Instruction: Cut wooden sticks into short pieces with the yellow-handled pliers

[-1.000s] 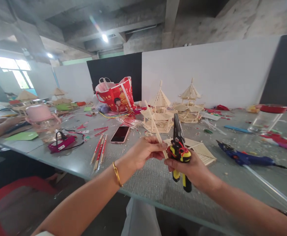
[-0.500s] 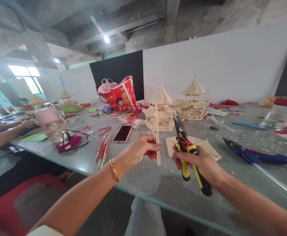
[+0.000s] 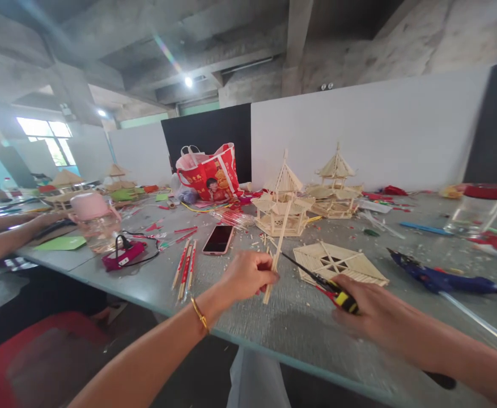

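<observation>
Thin pale wooden sticks [image 3: 279, 249] are pinched in my left hand [image 3: 252, 275], tilted with their tops leaning right. My right hand [image 3: 359, 309] is closed around pliers [image 3: 337, 296] with yellow, black and red grips. Their dark jaws point left toward the sticks; whether they touch is unclear. Part of the handles is hidden by my hand. Beyond the pliers, a flat hexagonal stick panel [image 3: 345, 263] with openings at its middle lies on the table. A stick-built pavilion model [image 3: 284, 209] stands behind the sticks, and a second pavilion model [image 3: 335, 190] is to its right.
A blue glue gun [image 3: 439, 275] lies at the right, near a red-lidded jar [image 3: 481, 209]. Left of my hands are a phone [image 3: 218, 239], wrapped chopsticks [image 3: 186, 269] and a pink-lidded bottle [image 3: 95, 221]. A red bag [image 3: 214, 175] stands behind. Another person's arm [image 3: 14, 232] rests at far left.
The pliers have swung from upright to pointing left, their jaws now closer to the sticks. The sticks in my left hand have gone from near vertical to tilted. The view has shifted slightly.
</observation>
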The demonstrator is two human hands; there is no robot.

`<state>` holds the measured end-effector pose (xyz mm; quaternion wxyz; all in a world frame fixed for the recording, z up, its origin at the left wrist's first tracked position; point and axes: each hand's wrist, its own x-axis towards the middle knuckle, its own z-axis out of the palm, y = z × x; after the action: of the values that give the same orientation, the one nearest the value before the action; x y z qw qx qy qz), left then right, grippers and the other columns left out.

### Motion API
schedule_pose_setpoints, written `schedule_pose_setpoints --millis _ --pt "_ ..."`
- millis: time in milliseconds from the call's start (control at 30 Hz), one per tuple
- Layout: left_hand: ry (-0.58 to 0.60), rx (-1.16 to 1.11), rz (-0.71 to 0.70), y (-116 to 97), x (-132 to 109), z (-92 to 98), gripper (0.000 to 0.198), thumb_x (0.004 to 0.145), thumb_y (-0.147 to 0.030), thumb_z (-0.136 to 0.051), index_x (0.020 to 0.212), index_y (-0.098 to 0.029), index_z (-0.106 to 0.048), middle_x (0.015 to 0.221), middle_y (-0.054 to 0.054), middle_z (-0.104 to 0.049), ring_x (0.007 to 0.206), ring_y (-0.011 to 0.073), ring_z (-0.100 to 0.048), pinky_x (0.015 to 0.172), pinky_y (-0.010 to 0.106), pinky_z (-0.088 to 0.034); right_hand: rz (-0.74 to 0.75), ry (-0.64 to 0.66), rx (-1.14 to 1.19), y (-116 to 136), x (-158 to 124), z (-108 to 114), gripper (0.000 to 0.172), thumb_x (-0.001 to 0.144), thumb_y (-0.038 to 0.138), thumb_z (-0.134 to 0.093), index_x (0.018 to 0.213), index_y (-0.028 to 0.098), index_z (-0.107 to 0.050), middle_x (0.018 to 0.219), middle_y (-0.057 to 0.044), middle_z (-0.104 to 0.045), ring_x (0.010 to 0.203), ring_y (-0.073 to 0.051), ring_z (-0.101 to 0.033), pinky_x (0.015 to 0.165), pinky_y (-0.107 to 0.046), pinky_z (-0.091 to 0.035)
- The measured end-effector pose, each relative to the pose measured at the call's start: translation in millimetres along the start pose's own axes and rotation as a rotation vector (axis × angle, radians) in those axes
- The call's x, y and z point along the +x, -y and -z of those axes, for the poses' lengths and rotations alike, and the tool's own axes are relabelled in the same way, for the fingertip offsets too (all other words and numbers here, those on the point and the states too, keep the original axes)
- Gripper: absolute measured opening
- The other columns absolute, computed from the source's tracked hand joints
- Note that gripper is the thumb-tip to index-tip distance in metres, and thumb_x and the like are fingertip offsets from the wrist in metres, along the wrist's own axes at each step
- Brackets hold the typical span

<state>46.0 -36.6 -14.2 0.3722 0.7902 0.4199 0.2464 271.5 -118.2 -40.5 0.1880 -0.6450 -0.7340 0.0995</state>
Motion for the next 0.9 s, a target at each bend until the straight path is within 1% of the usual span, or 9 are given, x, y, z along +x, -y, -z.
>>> schedule_pose_setpoints --millis 67,133,300,433,533,600,733,800,900 --pt "-0.010 0.061 -0.036 -0.4 -3.1 -3.9 0.021 0.070 -0.027 -0.055 0.055 -0.017 -0.045 0.047 -0.005 -0.049 0.043 0.0062 -0.043 0.047 0.020 -0.031 0.005 0.055 0.013 7.9 -0.5 1.2 0.029 0.077 0.035 -0.044 0.098 0.019 -0.058 0.098 -0.009 -0.066 0.096 -0.025 -0.059 0.078 -0.031 -0.042" --pt "-0.015 0.083 -0.051 -1.9 -5.3 -6.5 0.022 0.070 -0.028 -0.055 0.055 -0.016 -0.045 0.047 -0.005 -0.050 0.044 0.0062 -0.043 0.047 0.020 -0.029 0.014 0.078 0.018 14.8 0.8 2.3 0.025 0.077 0.032 -0.044 0.093 0.020 -0.057 0.094 -0.007 -0.066 0.091 -0.023 -0.059 0.075 -0.030 -0.042" --pt "-0.009 0.112 -0.035 -6.7 -7.7 -3.8 0.019 0.068 -0.026 -0.056 0.055 -0.016 -0.047 0.048 -0.005 -0.050 0.047 0.0068 -0.042 0.049 0.021 -0.027 0.034 0.111 0.003 23.0 4.7 3.9 0.018 0.076 0.030 -0.043 0.083 0.019 -0.056 0.084 -0.007 -0.064 0.082 -0.021 -0.058 0.070 -0.028 -0.039" --pt "-0.010 0.130 -0.053 -4.7 -8.6 -0.4 0.018 0.068 -0.026 -0.056 0.055 -0.016 -0.048 0.048 -0.005 -0.049 0.049 0.0076 -0.042 0.049 0.021 -0.025 0.045 0.138 0.020 28.8 6.0 6.5 0.015 0.076 0.027 -0.044 0.081 0.018 -0.054 0.079 -0.006 -0.062 0.075 -0.019 -0.056 0.068 -0.028 -0.038" --pt "-0.010 0.145 -0.065 -3.1 -9.4 -0.4 0.020 0.068 -0.028 -0.056 0.054 -0.016 -0.047 0.047 -0.005 -0.047 0.049 0.0077 -0.040 0.049 0.021 -0.024 0.021 0.139 0.042 30.7 7.3 6.8 0.013 0.076 0.026 -0.044 0.081 0.018 -0.054 0.079 -0.006 -0.062 0.076 -0.020 -0.056 0.067 -0.028 -0.038" --pt "-0.020 0.164 -0.071 -3.2 -9.7 -1.2 0.022 0.068 -0.027 -0.057 0.053 -0.016 -0.045 0.046 -0.006 -0.045 0.049 0.0075 -0.038 0.050 0.022 -0.023 0.037 0.139 0.044 30.1 8.6 5.9 0.012 0.076 0.026 -0.045 0.079 0.019 -0.054 0.081 -0.006 -0.062 0.079 -0.020 -0.056 0.069 -0.029 -0.038" --pt "-0.045 0.211 -0.094 -3.4 -9.7 -2.5 0.023 0.067 -0.026 -0.057 0.052 -0.016 -0.043 0.046 -0.007 -0.042 0.050 0.0070 -0.036 0.050 0.022 -0.022 0.049 0.149 0.044 27.7 10.2 3.5 0.011 0.075 0.028 -0.047 0.077 0.020 -0.054 0.078 -0.004 -0.061 0.075 -0.019 -0.056 0.069 -0.027 -0.039" --pt "-0.052 0.235 -0.117 -2.6 -9.6 -2.4 0.024 0.067 -0.025 -0.057 0.052 -0.016 -0.042 0.047 -0.007 -0.039 0.050 0.0067 -0.035 0.051 0.023 -0.021 0.042 0.140 0.080 26.6 10.1 2.3 0.010 0.075 0.028 -0.048 0.075 0.021 -0.055 0.077 -0.003 -0.062 0.075 -0.019 -0.056 0.068 -0.027 -0.039" --pt "-0.051 0.267 -0.141 -0.8 -9.7 -2.0 0.025 0.067 -0.024 -0.057 0.051 -0.015 -0.039 0.047 -0.007 -0.036 0.050 0.0063 -0.033 0.050 0.023 -0.020 0.036 0.126 0.127 25.1 9.4 1.1 0.011 0.072 0.029 -0.051 0.076 0.021 -0.058 0.083 -0.005 -0.064 0.084 -0.022 -0.057 0.071 -0.028 -0.041"
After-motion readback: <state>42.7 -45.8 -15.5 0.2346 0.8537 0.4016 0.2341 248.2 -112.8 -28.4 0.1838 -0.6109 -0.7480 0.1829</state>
